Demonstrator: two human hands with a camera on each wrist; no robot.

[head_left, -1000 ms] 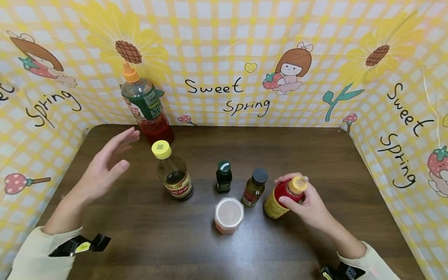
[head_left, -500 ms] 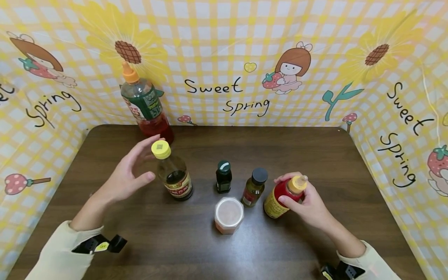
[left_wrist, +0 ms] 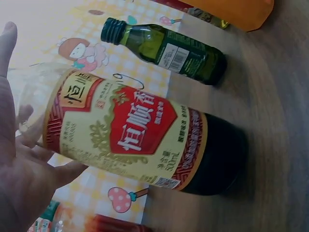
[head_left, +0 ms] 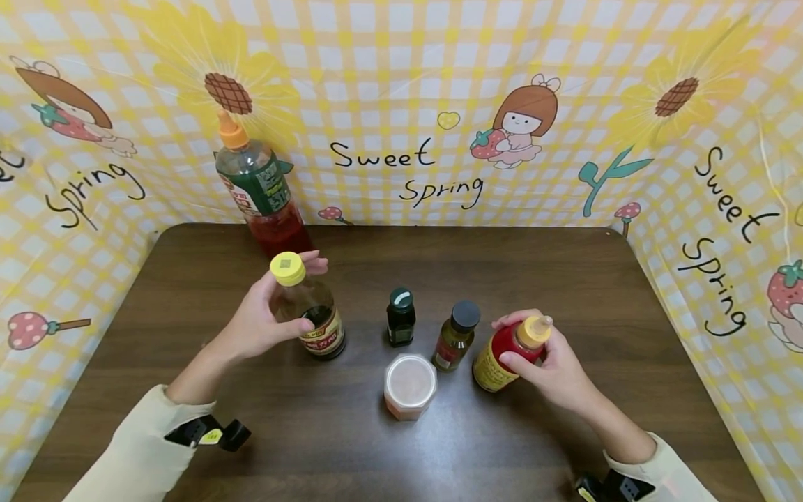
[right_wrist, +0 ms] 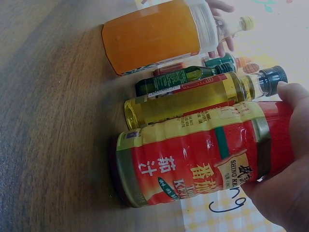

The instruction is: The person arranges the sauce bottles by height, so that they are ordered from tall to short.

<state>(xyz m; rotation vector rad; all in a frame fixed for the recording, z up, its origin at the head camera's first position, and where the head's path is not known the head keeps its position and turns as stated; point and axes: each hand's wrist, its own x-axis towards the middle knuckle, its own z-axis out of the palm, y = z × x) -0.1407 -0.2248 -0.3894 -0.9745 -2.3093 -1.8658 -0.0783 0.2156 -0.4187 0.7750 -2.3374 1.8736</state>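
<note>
My left hand (head_left: 256, 324) is at a yellow-capped vinegar bottle (head_left: 323, 336) of dark liquid, thumb in front and fingers behind. In the left wrist view the fingers stretch out straight behind the bottle's clear upper part, and the thumb stands apart from it. The bottle is upright on the table. On the right, my right hand (head_left: 560, 369) grips a red ketchup bottle (head_left: 492, 368) with a yellow nozzle cap around its upper half. Its label faces the right wrist camera, and its base is at the tabletop.
Between the hands stand a small dark green bottle (head_left: 401, 324), a black-capped bottle of yellow oil (head_left: 453, 345) and a white-lidded jar (head_left: 410, 383) with orange contents. A tall bottle of red sauce (head_left: 266, 188) stands at the back left. A checked cloth (head_left: 389, 90) rises behind the table (head_left: 533, 265).
My left hand has moved right from beside the tall red sauce bottle to around the vinegar bottle. My right hand has kept its hold on the ketchup bottle, which stays in place.
</note>
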